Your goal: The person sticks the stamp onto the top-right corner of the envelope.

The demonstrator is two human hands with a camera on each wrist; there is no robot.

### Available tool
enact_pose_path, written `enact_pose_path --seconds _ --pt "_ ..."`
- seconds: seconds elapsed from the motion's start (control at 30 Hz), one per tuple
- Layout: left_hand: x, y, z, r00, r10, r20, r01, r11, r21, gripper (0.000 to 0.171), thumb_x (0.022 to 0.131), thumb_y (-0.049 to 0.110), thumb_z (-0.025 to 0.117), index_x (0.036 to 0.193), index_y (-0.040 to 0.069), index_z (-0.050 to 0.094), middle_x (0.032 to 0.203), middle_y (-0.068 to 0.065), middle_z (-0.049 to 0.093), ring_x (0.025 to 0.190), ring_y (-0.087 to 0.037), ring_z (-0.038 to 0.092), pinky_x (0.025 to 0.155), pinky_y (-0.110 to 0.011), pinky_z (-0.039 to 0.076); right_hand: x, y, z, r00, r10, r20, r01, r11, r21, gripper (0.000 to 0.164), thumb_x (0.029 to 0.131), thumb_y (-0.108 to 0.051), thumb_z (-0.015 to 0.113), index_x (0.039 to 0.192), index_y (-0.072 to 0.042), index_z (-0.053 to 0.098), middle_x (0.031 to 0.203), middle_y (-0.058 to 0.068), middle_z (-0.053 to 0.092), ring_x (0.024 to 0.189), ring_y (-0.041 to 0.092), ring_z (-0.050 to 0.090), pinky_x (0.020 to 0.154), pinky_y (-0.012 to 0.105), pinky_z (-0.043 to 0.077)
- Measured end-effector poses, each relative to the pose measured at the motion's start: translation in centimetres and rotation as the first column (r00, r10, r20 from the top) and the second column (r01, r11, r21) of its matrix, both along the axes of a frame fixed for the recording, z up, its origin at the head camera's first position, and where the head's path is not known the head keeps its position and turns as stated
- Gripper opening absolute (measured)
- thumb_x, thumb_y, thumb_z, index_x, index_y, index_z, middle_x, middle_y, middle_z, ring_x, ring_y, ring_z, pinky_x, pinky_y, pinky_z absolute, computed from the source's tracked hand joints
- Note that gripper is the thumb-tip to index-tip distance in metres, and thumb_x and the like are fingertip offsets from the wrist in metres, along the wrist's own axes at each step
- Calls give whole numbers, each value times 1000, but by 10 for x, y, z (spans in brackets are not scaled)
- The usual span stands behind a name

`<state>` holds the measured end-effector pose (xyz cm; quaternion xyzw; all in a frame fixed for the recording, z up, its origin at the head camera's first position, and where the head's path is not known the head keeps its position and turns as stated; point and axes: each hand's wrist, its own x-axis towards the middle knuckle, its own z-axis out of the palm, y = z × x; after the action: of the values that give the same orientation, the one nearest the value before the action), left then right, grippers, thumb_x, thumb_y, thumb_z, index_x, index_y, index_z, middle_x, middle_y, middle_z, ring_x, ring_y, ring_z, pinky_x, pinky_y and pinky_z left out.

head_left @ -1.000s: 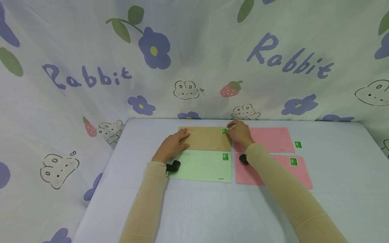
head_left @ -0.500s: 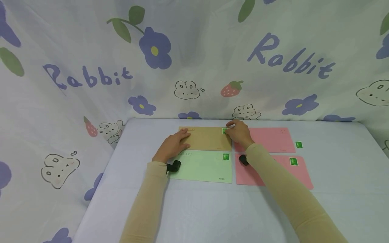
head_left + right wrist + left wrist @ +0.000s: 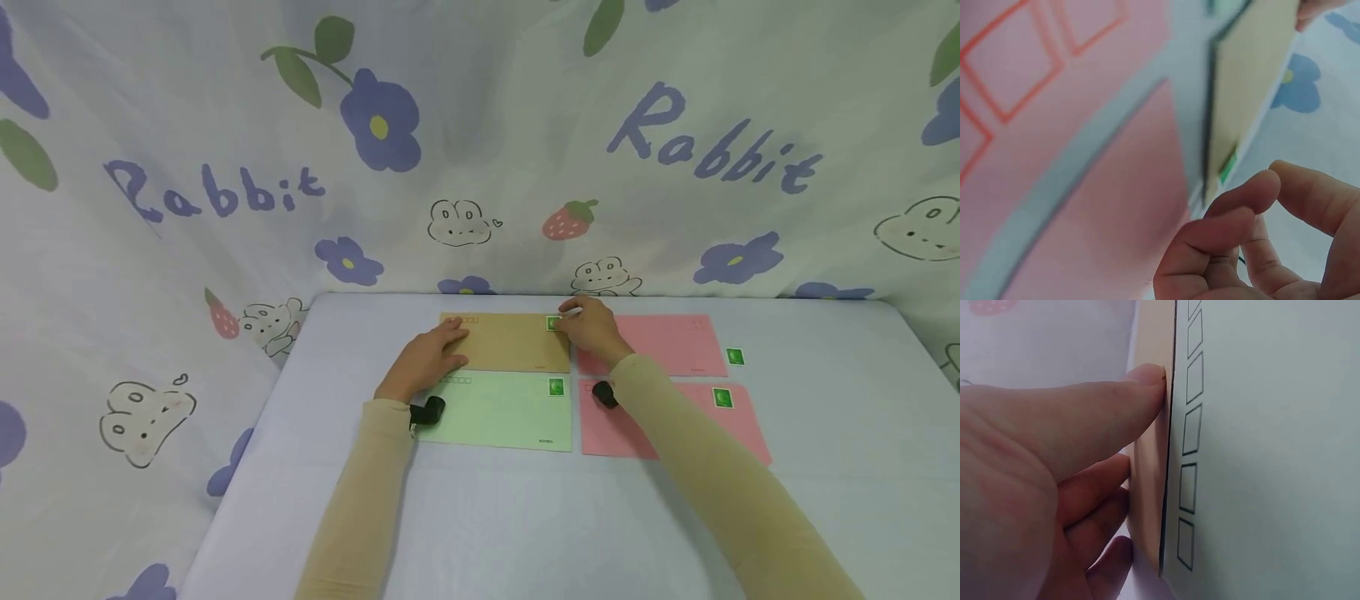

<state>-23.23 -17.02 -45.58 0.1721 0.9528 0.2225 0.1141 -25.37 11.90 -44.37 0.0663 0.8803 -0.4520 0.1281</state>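
A brown envelope (image 3: 510,346) lies at the back of the white table. My left hand (image 3: 422,362) rests on its left end, fingers spread and relaxed. In the left wrist view the thumb (image 3: 1141,384) lies on the brown paper, just beside the pale green envelope (image 3: 1266,450). At the brown envelope's upper right corner, my right hand (image 3: 596,329) holds a green stamp (image 3: 553,323) by its right side with bent fingertips. The right wrist view shows this stamp (image 3: 1229,165) against the envelope, partly hidden by the curled fingers (image 3: 1210,234).
Below the brown envelope, the pale green envelope (image 3: 498,417) bears a stamp (image 3: 556,387). To the right lie two pink envelopes (image 3: 667,337); the nearer one carries a stamp (image 3: 723,397). Another stamp (image 3: 736,357) lies on the table (image 3: 825,400) beside the farther one.
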Motion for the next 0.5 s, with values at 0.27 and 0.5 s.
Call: enact_pose_path --seconds 0.27,0.5 --pt "1 1 0 1000 -8 -2 8 1000 -29 56 91 30 60 141 11 41 152 -4 24 138 -25 22 111 -43 23 7 11 14 1000 4 -10 -5 998 -56 42 88 -24 62 126 -11 53 111 11 60 91 26 63 72 34 52" --pt "1 3 1 1000 -24 -15 23 998 -58 56 92 29 59 140 9 41 151 -5 24 138 -24 22 111 -43 24 15 25 21 999 -3 -52 1 999 -50 43 88 -25 62 128 -12 51 107 10 60 89 27 64 70 34 52"
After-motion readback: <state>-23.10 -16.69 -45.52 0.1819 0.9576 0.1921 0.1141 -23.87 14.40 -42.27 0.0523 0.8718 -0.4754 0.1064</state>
